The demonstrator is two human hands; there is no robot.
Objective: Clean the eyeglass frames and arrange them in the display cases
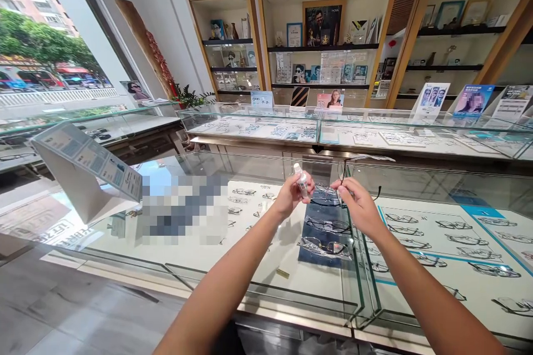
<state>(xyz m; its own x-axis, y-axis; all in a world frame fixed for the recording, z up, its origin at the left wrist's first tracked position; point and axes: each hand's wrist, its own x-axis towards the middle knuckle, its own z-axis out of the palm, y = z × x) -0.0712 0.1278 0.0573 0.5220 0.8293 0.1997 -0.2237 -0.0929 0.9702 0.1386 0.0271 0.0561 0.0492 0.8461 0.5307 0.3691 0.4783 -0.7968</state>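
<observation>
My left hand (289, 197) is closed around a small white bottle (302, 183), its white top pointing up. Just to the right, my right hand (360, 205) pinches a pair of dark-rimmed eyeglasses (327, 203) near one side. The lenses face the bottle, and the temple arms stick up and out toward the far side and the right. Both hands are over the glass display counter (195, 258). Through the glass below, more eyeglasses (327, 245) lie on a dark blue panel (308, 258).
A folded sign (100, 163) stands on the counter at the left. To the right, another glass case holds several eyeglasses (458, 239). Across the back runs a further display case (258, 128) with upright cards on top, before wood-framed shelves (260, 39). A window is at the left.
</observation>
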